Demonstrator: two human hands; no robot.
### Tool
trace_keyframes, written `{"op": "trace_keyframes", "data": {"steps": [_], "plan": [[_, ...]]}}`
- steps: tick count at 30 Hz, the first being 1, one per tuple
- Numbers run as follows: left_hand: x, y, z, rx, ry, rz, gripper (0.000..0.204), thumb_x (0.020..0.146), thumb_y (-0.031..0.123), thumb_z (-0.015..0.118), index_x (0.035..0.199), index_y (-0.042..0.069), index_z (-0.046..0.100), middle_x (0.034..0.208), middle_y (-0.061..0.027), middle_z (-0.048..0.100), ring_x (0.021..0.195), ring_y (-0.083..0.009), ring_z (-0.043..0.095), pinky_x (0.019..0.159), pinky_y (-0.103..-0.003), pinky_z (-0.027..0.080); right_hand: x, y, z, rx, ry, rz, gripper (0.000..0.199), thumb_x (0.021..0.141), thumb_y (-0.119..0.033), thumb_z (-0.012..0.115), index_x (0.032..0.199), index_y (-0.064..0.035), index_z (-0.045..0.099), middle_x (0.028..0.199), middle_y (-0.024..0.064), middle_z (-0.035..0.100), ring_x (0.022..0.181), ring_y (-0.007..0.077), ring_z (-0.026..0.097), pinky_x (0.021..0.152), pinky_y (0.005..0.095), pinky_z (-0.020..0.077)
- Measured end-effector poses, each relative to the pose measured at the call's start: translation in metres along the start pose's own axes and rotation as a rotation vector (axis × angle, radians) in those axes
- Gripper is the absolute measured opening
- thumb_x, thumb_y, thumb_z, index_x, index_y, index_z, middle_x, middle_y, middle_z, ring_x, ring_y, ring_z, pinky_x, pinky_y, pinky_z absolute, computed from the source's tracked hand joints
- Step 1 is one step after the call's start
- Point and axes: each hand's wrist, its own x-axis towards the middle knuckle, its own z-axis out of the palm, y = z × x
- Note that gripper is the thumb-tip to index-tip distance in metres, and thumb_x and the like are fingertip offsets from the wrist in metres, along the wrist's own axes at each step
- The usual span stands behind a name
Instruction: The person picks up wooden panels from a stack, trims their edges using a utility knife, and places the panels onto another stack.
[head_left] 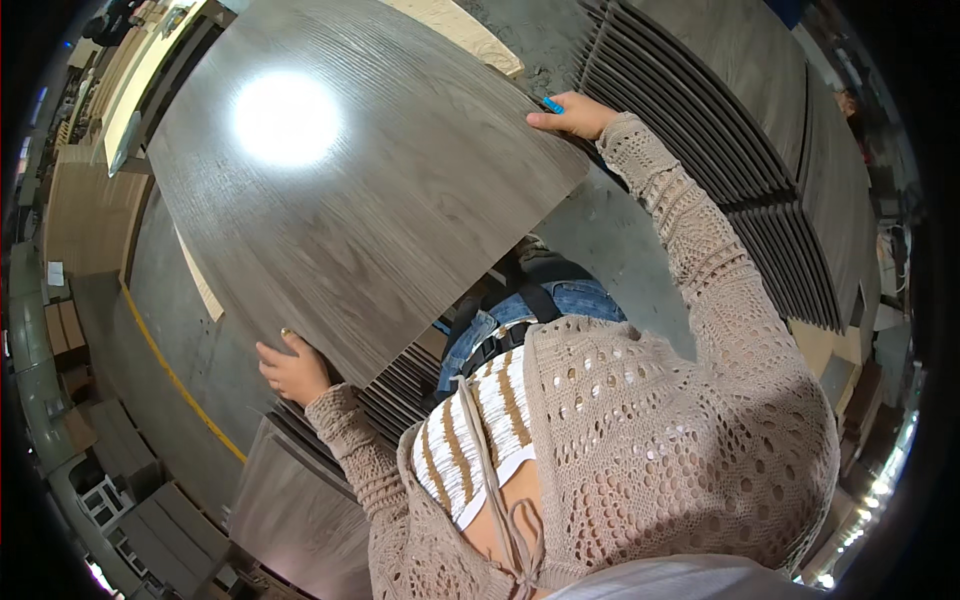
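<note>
While the wide grey wood-grain panel (350,190) is held up off the floor, the left hand (293,370) grips its near-left corner, fingers curled under the edge and thumb on the rim, so it is closed on the board. The panel spans the upper middle of the view, tilted, with a bright lamp glare (285,118) on its face. Below its near edge sits a fanned stack of similar grey panels (400,385) by the person's waist; the leaves are too tightly packed to count exactly, though at least six edges show.

Carrying a sheet this broad seems to call for an even grip at both corners, keeping it level so neither end dips into the stacks, and watching that the edge does not scrape the boards beneath.

Further right, the right hand (572,115) clasps the far-right corner of the same panel, fingers wrapped over the edge; a small blue object (553,104) sits pinched under them, its kind unclear. Beyond that arm, a second long row of dark panels on edge (700,150) leans across the concrete floor (610,240), well over ten of them, the exact number not readable. One panel is in hand; two hands hold it; two stacks flank it.
</note>
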Motion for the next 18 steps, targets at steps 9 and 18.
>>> {"op": "trace_keyframes", "data": {"steps": [9,18], "plan": [[0.024,0.025,-0.007,0.172,0.005,0.107,0.063,0.090,0.054,0.036,0.140,0.016,0.033,0.135,-0.0268,0.031,0.121,-0.0427,0.034,0.097,-0.055,0.029,-0.099,0.012,0.018,0.146,-0.037,0.151,0.049,0.083,-0.042,0.064,0.103,0.0030,0.059,0.088,0.0050,0.061,0.081,0.0120,0.053,0.075,0.0282,0.0442],[0.168,0.052,0.028,0.246,0.328,0.576,0.054,0.086,0.052,0.046,0.125,0.016,0.052,0.133,-0.0152,0.041,0.121,-0.0350,0.038,0.096,-0.053,0.033,-0.137,0.007,0.144,0.521,0.132,0.234,0.045,0.078,-0.043,0.070,0.088,-0.0008,0.058,0.067,-0.0016,0.053,0.052,0.0054,0.045,0.046,0.0219,0.0401]]}}
